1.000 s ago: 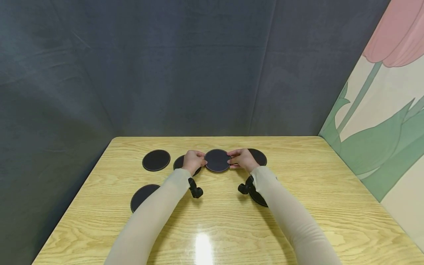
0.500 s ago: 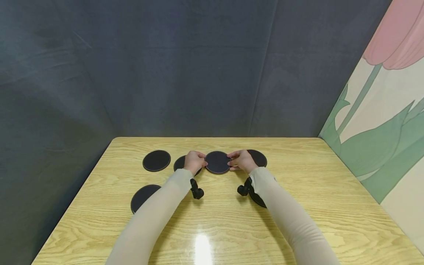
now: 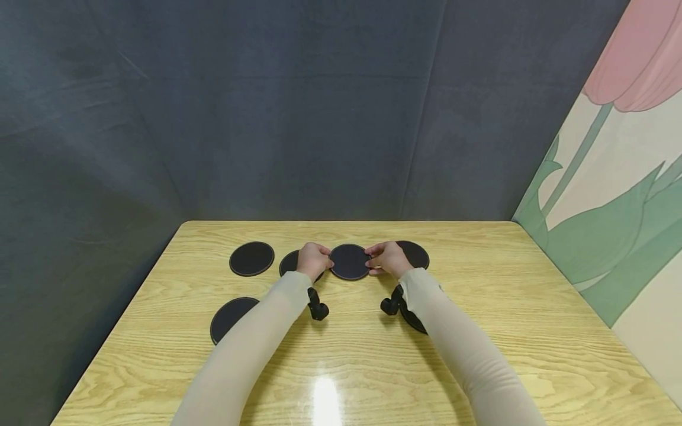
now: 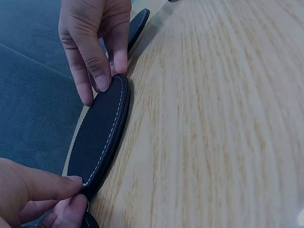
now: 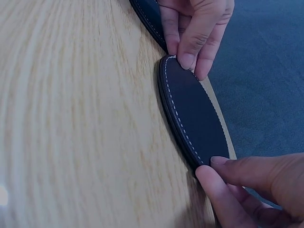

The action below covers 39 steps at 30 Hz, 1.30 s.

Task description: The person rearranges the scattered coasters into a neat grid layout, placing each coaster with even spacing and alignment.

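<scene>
A round black coaster (image 3: pixel 349 262) with pale stitching round its rim is at the middle of the far part of the table. My left hand (image 3: pixel 313 259) pinches its left edge, and my right hand (image 3: pixel 391 259) pinches its right edge, thumbs on top. In the left wrist view the coaster (image 4: pixel 97 133) shows a layered edge, perhaps two coasters stacked; I cannot tell for sure. The right wrist view shows the same coaster (image 5: pixel 194 109) low over the wood. Partly under my left hand lies another coaster (image 3: pixel 288 262). Behind my right hand a further coaster (image 3: pixel 415 255) is partly covered.
More black coasters lie on the wooden table (image 3: pixel 341 367): one far left (image 3: pixel 251 258), one nearer left (image 3: pixel 230 316) partly behind the left sleeve, one (image 3: pixel 412 319) mostly hidden by the right sleeve. A dark curtain (image 3: pixel 298 118) hangs behind the table's far edge.
The coaster between my hands has come very slightly lower or nearer. Both hands keep their pinch on it, and the other coasters lie as before.
</scene>
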Available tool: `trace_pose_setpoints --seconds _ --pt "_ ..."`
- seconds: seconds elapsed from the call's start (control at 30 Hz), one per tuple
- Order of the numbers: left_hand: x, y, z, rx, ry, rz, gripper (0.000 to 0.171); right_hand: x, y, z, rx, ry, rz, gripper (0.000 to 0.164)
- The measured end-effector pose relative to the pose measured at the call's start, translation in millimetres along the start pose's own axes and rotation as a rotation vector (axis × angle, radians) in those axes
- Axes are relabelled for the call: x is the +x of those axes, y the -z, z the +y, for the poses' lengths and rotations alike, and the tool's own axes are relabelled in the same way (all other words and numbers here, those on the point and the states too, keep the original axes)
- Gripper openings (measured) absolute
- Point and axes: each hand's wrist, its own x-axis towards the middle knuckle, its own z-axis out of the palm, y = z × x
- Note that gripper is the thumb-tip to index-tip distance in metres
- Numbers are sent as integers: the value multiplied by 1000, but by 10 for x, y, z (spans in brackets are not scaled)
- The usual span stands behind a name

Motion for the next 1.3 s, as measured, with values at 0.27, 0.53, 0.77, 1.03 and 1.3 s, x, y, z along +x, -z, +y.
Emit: trace_pose_setpoints --seconds 0.27,0.53,0.77,1.03,1.3 --pt "8 -8 6 7 12 0 24 0 1 -12 -28 -1 2 40" --pt "18 -23 10 27 13 7 23 -14 -10 -35 -51 -4 1 38" --pt "10 -24 14 54 -1 7 25 -25 -2 -38 -61 10 -12 38" --pt "11 -28 9 73 -10 16 26 -32 -11 -37 -69 17 -12 38" --pt "6 -33 16 73 3 15 26 -12 -19 -29 -70 10 1 37"
